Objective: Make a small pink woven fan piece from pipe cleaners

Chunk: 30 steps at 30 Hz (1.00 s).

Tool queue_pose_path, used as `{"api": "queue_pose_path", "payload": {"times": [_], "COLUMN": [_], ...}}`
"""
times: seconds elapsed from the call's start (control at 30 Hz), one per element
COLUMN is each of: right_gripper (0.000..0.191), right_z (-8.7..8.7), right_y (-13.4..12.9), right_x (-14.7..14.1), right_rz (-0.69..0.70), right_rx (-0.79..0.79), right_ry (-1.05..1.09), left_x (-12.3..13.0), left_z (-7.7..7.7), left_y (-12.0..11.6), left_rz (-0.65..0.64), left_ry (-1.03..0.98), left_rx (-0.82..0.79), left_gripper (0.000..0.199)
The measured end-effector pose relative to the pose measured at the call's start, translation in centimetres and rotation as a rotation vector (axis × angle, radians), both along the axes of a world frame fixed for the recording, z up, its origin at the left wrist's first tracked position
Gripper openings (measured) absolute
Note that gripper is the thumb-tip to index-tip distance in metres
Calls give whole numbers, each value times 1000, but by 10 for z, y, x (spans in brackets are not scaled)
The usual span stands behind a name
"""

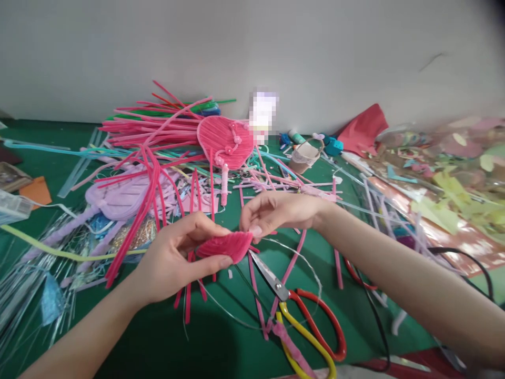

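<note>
Between the thumb and fingers of my left hand [179,258] is a dark pink fuzzy piece [226,246] made of rows side by side. My right hand [276,213] pinches the right tip of that piece, its other fingers curled. A thin clear wire [315,271] loops below and to the right of the piece. Scissors [282,289] with one red and one yellow handle lie on the green table [189,347], blades pointing up toward the piece. Behind my hands rests a pink heart-shaped fan [224,139] with beaded trim and a wrapped handle.
Pink and red fuzzy stems [158,129] are heaped at the back left. A lilac fan [118,195] and silvery strands [35,295] lie left. A small basket [305,155] stands behind, a red cloth [365,129] beyond it, and paper scraps [453,195] cover the right.
</note>
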State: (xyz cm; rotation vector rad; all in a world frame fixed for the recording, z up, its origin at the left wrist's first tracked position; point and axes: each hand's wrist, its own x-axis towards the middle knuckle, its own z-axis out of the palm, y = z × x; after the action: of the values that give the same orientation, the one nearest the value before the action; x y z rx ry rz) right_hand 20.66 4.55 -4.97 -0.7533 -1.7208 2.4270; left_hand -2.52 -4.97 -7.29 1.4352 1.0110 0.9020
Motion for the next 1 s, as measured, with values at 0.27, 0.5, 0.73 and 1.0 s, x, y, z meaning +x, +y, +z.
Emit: {"api": "queue_pose_path", "payload": {"times": [0.27,0.5,0.73,1.0], "right_gripper": [25,44,44,42], "right_z": [-31,-51,-51,-45], "right_y": [-29,-50,-64,-77], "right_x": [-6,-12,-15,-22], "right_rz": [-57,-189,-285,-423], "right_rx": [-375,-475,-532,-451], "right_ry": [139,157,157,124], "left_x": [-1,-2,-4,-15], "left_z": [-2,-12,-3,-10], "left_y": [-1,1,7,10], "left_rz": [-44,-82,-210,-27], "left_ry": [149,431,426,574], "left_rx": [159,401,679,989], "left_gripper": [22,27,16,22]}}
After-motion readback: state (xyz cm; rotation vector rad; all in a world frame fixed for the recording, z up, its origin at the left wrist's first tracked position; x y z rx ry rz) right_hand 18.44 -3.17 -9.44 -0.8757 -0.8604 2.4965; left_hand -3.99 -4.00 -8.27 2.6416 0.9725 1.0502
